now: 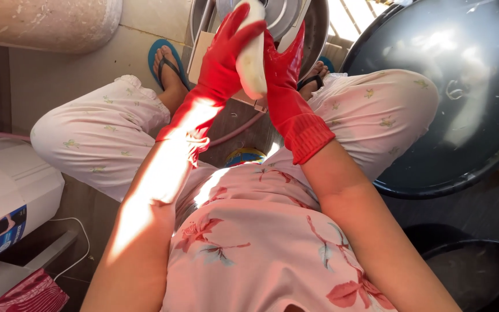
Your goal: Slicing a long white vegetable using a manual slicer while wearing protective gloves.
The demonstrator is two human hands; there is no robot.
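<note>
Head view looks down on a seated person whose left hand (223,55) and right hand (281,72), both in red rubber gloves, press from either side on a pale oblong object (252,58) gripped between them. It is held up over a metal basin (313,23) on the floor, between the knees. A large dark tub (469,86) sits to the right.

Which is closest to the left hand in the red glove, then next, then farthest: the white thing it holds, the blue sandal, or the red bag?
From the left hand:
1. White object, held between both hands.
2. Blue sandal, just left of it on the floor.
3. Red bag, far off in the bottom left corner.
</note>
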